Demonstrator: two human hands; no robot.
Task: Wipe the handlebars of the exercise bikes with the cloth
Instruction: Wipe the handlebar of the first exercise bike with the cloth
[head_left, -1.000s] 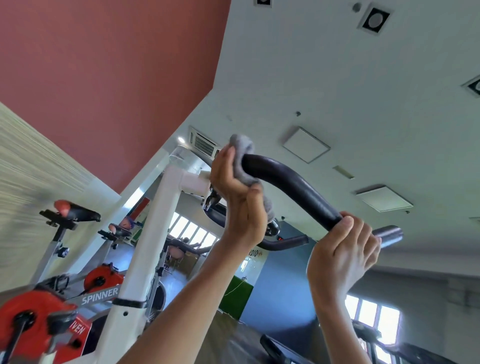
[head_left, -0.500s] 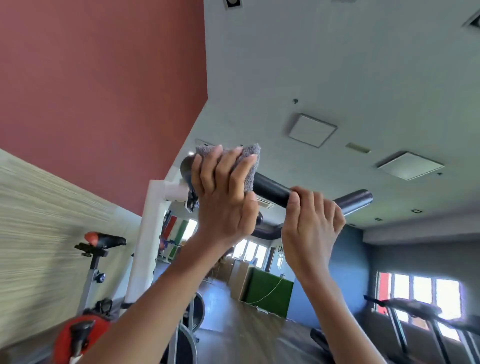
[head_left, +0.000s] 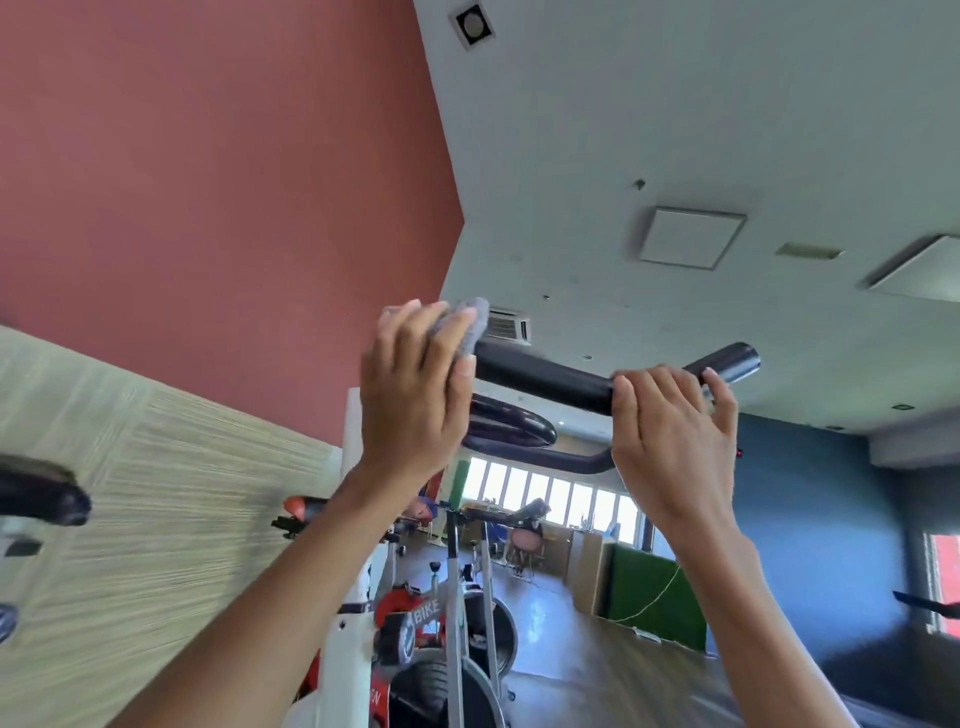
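Note:
A black padded handlebar (head_left: 545, 376) runs across the middle of the head view, seen from below against the ceiling. My left hand (head_left: 413, 395) grips a grey cloth (head_left: 470, 325) wrapped over the bar's left part. My right hand (head_left: 675, 441) curls its fingers over the bar near its right end (head_left: 735, 361). A second loop of the same handlebar (head_left: 514, 428) shows between my hands. The bar sits on a white bike post (head_left: 353, 597).
More spin bikes stand behind: a red and grey one marked BIKE (head_left: 426, 618), one with an orange-tipped saddle (head_left: 301, 512), and a dark saddle (head_left: 41, 496) at the left edge. A green panel (head_left: 660, 597) and windows (head_left: 545, 493) lie farther back.
The view swung and the bar now lies more level. My left hand with the cloth has stayed on the bar's left part. My right hand has slid out toward the right end.

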